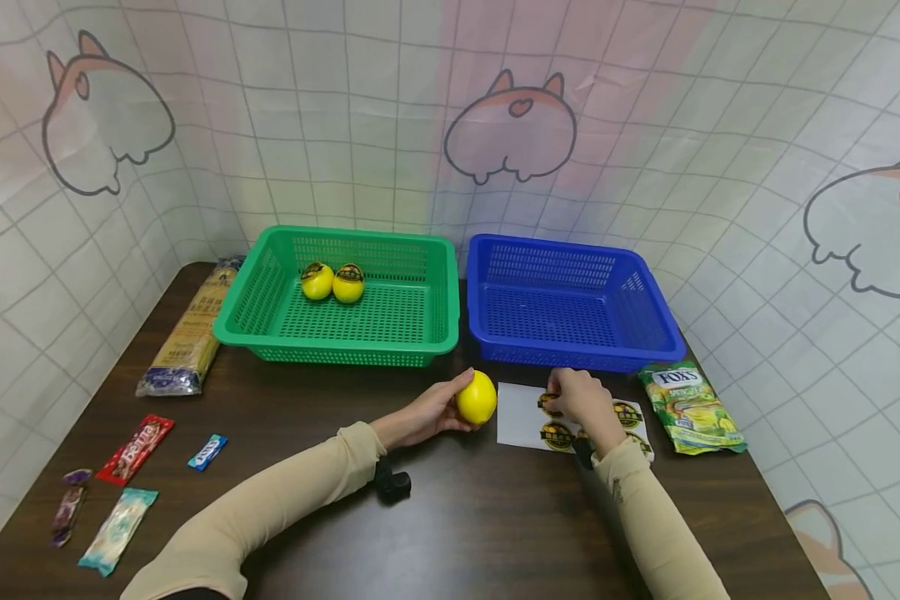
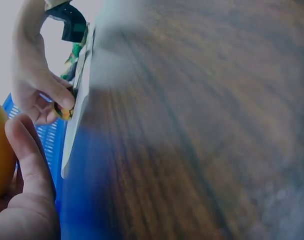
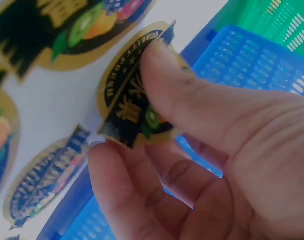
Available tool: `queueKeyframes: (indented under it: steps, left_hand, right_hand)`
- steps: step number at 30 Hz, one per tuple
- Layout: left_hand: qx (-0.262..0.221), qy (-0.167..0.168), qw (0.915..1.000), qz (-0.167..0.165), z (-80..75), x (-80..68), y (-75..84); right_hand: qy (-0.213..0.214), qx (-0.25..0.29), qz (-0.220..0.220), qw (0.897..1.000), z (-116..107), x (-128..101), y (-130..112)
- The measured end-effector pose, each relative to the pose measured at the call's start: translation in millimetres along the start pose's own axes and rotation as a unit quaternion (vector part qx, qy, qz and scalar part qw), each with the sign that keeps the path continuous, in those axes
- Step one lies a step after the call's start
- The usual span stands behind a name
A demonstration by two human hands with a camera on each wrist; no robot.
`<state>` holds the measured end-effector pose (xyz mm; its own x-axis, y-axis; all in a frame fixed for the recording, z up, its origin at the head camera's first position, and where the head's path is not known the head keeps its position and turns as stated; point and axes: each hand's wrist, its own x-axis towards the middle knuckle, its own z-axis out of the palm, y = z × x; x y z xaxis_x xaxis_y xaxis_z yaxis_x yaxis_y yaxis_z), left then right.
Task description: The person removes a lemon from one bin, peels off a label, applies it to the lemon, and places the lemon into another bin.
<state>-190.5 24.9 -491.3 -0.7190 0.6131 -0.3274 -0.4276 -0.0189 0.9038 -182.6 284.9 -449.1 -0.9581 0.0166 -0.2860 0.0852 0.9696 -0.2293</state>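
Observation:
My left hand [image 1: 433, 414] grips a round yellow fruit [image 1: 477, 397], fingers and thumb around its side, just left of a white sticker sheet [image 1: 517, 417]. In the right wrist view, the thumb of my right hand [image 3: 242, 145] lies on a black and gold oval sticker [image 3: 122, 95] with fruit pictures, pinching it against the fingers. That hand is over the sheet, where several matching stickers [image 1: 557, 436] lie. Two yellow fruits [image 1: 348, 289] bearing such stickers sit in the green basket [image 1: 337, 352] behind my left hand.
A blue basket [image 1: 570, 354] stands behind the sheet. A green candy bag [image 1: 693, 408] lies right of it. At the left are a long pasta packet [image 1: 191, 333], a red wrapped bar [image 1: 136, 449], a small blue packet [image 1: 207, 452], a purple-ended sweet [image 1: 69, 508] and a pale wrapped bar [image 1: 118, 531].

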Motion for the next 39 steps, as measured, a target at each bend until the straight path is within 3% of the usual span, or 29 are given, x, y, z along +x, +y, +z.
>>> queueKeyframes:
  steps: [6,10,13,17,22,26,33,39]
  left_hand:
    - [-0.011,0.008,0.9999,-0.002,-0.9,-1.6,3.5]
    - [-0.011,0.006,0.9999,0.003,-2.4,-2.0,5.8]
    - [-0.01,-0.002,0.9999,0.009,-3.2,-2.4,8.1]
    - [-0.004,-0.013,0.9998,0.015,-3.9,-4.1,10.8]
    - [0.002,-0.026,0.9995,0.017,-2.6,-6.0,9.2]
    - [-0.004,-0.029,0.9995,0.014,-2.3,-5.5,6.6]
    - [-0.004,-0.03,0.9995,0.009,-1.7,-4.2,7.0]
    - [-0.009,-0.037,0.9993,-0.007,-0.9,-4.0,5.2]
  right_hand:
    - [0.029,-0.019,-0.026,0.999,-6,-13,-13]
    - [0.075,0.01,-0.081,0.994,-22,-27,-26]
    - [0.091,0.073,-0.153,0.981,-35,-36,-38]
    - [0.07,0.168,-0.22,0.958,-43,-39,-54]
    - [0.044,0.257,-0.219,0.94,-36,-36,-69]
    - [0.03,0.292,-0.207,0.933,-28,-34,-75]
    - [0.042,0.298,-0.209,0.931,-22,-29,-76]
    - [0.044,0.279,-0.21,0.936,-19,-26,-77]
